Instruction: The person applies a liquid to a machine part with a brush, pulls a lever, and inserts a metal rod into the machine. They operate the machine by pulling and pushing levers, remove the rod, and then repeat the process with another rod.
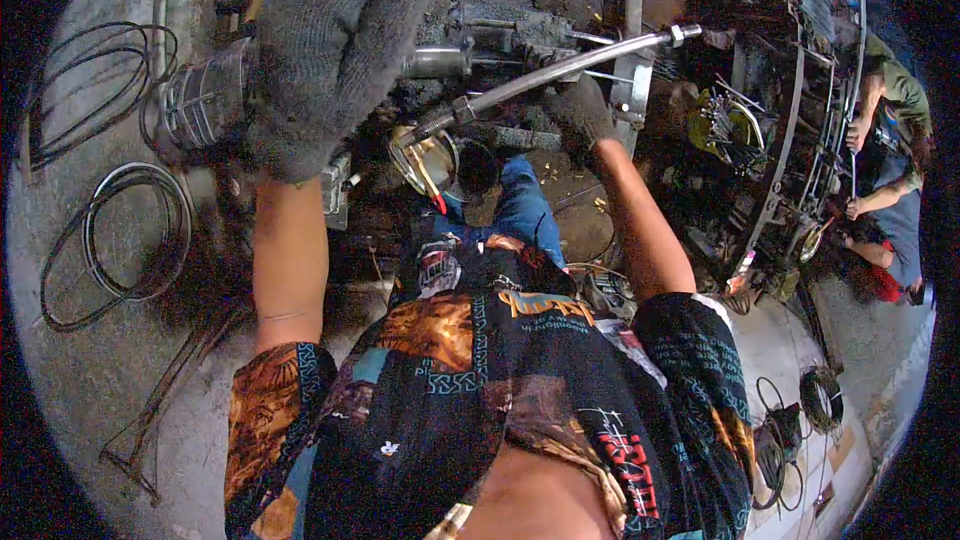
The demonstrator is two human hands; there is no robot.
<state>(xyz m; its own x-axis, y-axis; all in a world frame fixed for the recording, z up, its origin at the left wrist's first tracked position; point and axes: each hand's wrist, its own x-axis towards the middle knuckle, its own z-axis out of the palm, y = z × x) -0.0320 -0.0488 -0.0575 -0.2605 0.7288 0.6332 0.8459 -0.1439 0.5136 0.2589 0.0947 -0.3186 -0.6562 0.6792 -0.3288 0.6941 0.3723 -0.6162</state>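
My left hand (325, 50), in a dark knit glove, is raised close to the camera beside a ribbed round metal housing (205, 100). Its thumb lies against the fingers, so it looks closed; whatever it holds is hidden. My right hand (580, 110), also gloved, reaches onto the machine (520, 135). The fingers look curled round a part I cannot make out. Just above that hand, a long metal rod (560, 70) slants across the machine, with a threaded lower left end and nuts along it. A shiny metal cylinder (437, 61) sits between my hands.
Below the rod's threaded end is a round metal container (425, 160) with a red-tipped tool (437, 195). Cable coils (135, 230) lie at left. A basket of metal pieces (725, 125) stands right. Beyond a metal rack (785, 130), another person (895, 160) grips a long bar.
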